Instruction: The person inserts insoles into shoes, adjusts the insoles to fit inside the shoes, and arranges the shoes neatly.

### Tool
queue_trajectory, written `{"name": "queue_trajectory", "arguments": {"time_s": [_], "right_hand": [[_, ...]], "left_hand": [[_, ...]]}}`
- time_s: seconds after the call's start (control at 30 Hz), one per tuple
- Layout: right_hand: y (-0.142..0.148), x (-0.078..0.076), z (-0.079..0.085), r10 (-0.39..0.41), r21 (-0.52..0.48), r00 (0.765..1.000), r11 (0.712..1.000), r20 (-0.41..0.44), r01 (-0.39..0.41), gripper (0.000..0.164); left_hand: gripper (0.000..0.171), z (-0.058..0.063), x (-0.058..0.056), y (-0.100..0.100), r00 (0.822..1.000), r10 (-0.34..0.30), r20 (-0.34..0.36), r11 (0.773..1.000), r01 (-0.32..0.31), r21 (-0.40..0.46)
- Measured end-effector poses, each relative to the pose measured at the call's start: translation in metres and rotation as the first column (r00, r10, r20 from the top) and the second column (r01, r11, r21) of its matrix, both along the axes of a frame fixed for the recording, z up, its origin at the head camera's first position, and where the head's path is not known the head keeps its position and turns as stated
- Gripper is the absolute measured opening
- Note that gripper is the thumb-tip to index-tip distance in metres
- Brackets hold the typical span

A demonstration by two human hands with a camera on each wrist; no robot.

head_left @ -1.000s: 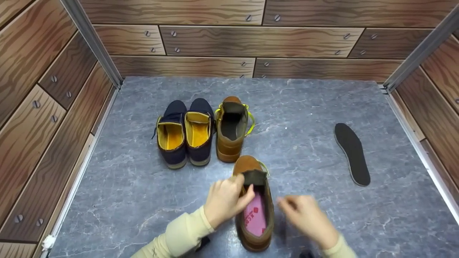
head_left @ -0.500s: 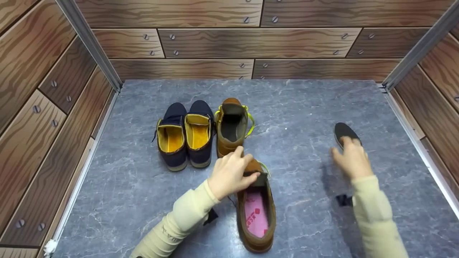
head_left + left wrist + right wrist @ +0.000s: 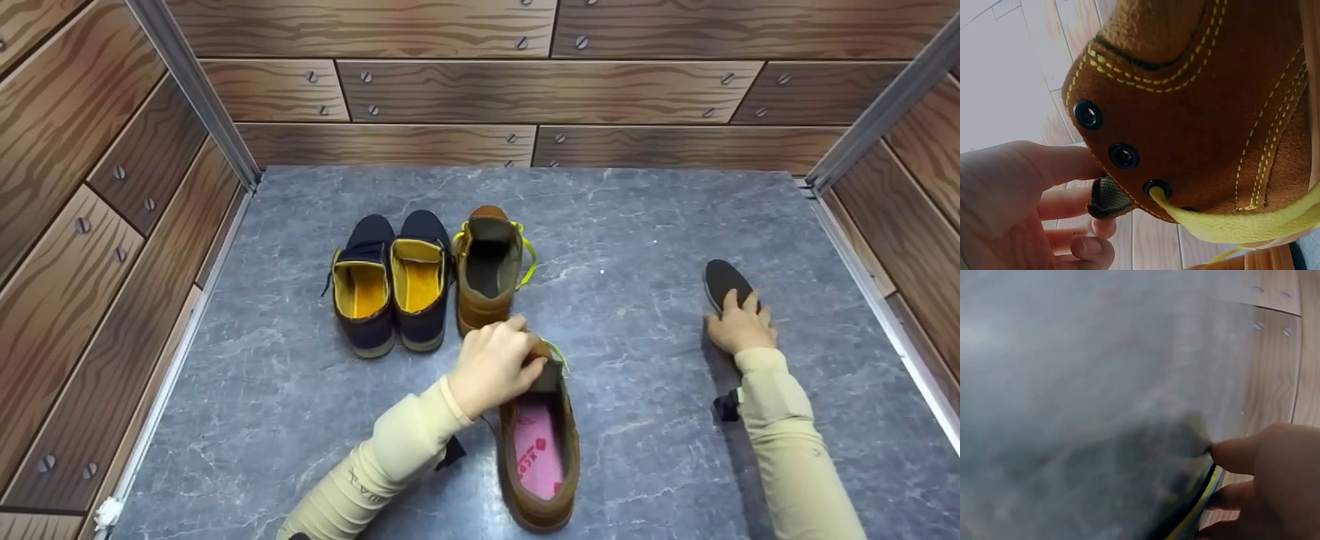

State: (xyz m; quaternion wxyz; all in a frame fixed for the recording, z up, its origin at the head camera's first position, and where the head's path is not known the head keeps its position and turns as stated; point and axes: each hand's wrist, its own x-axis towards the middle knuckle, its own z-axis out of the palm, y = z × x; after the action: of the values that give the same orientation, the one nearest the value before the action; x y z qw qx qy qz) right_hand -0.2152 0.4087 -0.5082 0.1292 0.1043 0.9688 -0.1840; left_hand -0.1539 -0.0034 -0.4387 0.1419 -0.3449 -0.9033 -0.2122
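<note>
A brown suede lace-up shoe [image 3: 544, 514] stands at the front middle, with a pink insole [image 3: 538, 450] printed in red inside it. At its tongue [image 3: 1112, 194], my left hand [image 3: 491, 371] holds the shoe; the left wrist view shows eyelets and a yellow lace [image 3: 1230, 222] beside the fingers. Further right, my right hand [image 3: 741, 330] grips a dark insole [image 3: 726, 281] on the floor, fingers over it and thumb at its left side. The hand covers the insole's lower part. The right wrist view is blurred around the fingertips.
A second brown shoe [image 3: 487, 304] with a yellow lace stands behind the first. To its left is a pair of navy shoes [image 3: 364, 330] with yellow lining. Wood-patterned walls [image 3: 547, 90] border the grey marbled floor [image 3: 637, 225] at the back and both sides.
My right hand has gone from beside the brown shoe to the dark insole at right. My left hand has shifted slightly forward along the shoe to its tongue.
</note>
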Motion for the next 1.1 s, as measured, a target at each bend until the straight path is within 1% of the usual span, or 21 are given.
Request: {"name": "queue_trajectory", "arguments": {"time_s": [0.07, 0.13, 0.2, 0.27, 0.37, 0.47, 0.5, 0.53, 0.57, 0.7, 0.77, 0.87, 0.97, 1.1], "right_hand": [[0.001, 0.000, -0.002, -0.007, 0.046, 0.999, 0.999, -0.049, 0.009, 0.067], [0.002, -0.002, -0.001, -0.033, 0.070, 0.992, 0.997, -0.122, 0.042, 0.059], [0.004, -0.004, 0.002, -0.071, 0.065, 0.979, 0.994, -0.191, 0.085, 0.053], [0.005, -0.005, 0.004, -0.113, 0.049, 0.967, 0.991, -0.227, 0.128, 0.051], [0.007, -0.006, 0.006, -0.167, 0.017, 0.964, 0.985, -0.208, 0.174, 0.061], [0.006, -0.007, 0.003, -0.188, 0.012, 0.968, 0.981, -0.164, 0.193, 0.077], [0.006, -0.007, 0.002, -0.192, 0.011, 0.969, 0.980, -0.155, 0.196, 0.080], [0.005, -0.007, 0.000, -0.198, 0.008, 0.967, 0.979, -0.159, 0.202, 0.080], [0.003, -0.007, -0.003, -0.208, 0.002, 0.963, 0.977, -0.170, 0.211, 0.077], [0.001, -0.003, -0.010, -0.223, -0.032, 0.949, 0.975, -0.222, 0.222, 0.054], [-0.001, -0.001, -0.009, -0.217, -0.042, 0.951, 0.976, -0.220, 0.213, 0.048], [-0.005, 0.000, -0.002, -0.192, -0.030, 0.965, 0.981, -0.180, 0.190, 0.056], [-0.007, 0.000, 0.004, -0.172, -0.013, 0.974, 0.985, -0.150, 0.172, 0.061], [-0.010, 0.002, 0.006, -0.156, 0.004, 0.975, 0.987, -0.155, 0.159, 0.061]], "left_hand": [[0.006, -0.001, 0.000, 0.001, 1.000, 0.002, 0.001, 1.000, -0.002, -0.006], [0.006, -0.001, 0.000, 0.001, 1.000, 0.002, -0.007, 1.000, -0.002, -0.007], [0.006, -0.002, -0.001, 0.001, 1.000, 0.001, -0.020, 1.000, -0.001, -0.008], [0.007, -0.002, -0.001, 0.001, 0.999, -0.001, -0.033, 1.000, 0.000, -0.014], [0.013, -0.002, 0.000, 0.002, 0.999, -0.010, -0.033, 0.999, 0.009, -0.033], [0.018, -0.002, 0.001, 0.003, 0.999, -0.028, -0.018, 0.998, 0.027, -0.061], [0.017, -0.002, 0.001, 0.003, 0.999, -0.032, -0.013, 0.997, 0.031, -0.069], [0.017, -0.002, 0.001, 0.003, 0.999, -0.033, -0.009, 0.997, 0.032, -0.077], [0.016, -0.002, 0.002, 0.003, 0.999, -0.033, -0.007, 0.996, 0.033, -0.083], [0.016, -0.003, 0.002, 0.003, 1.000, -0.030, -0.008, 0.996, 0.029, -0.088], [0.016, -0.004, 0.001, 0.002, 0.999, -0.033, -0.007, 0.996, 0.032, -0.087], [0.018, -0.004, 0.001, 0.001, 0.999, -0.037, -0.001, 0.995, 0.037, -0.088], [0.019, -0.003, 0.000, 0.001, 0.999, -0.035, 0.006, 0.995, 0.036, -0.098], [0.019, -0.002, 0.000, 0.002, 0.999, -0.035, 0.008, 0.994, 0.036, -0.103]]}}
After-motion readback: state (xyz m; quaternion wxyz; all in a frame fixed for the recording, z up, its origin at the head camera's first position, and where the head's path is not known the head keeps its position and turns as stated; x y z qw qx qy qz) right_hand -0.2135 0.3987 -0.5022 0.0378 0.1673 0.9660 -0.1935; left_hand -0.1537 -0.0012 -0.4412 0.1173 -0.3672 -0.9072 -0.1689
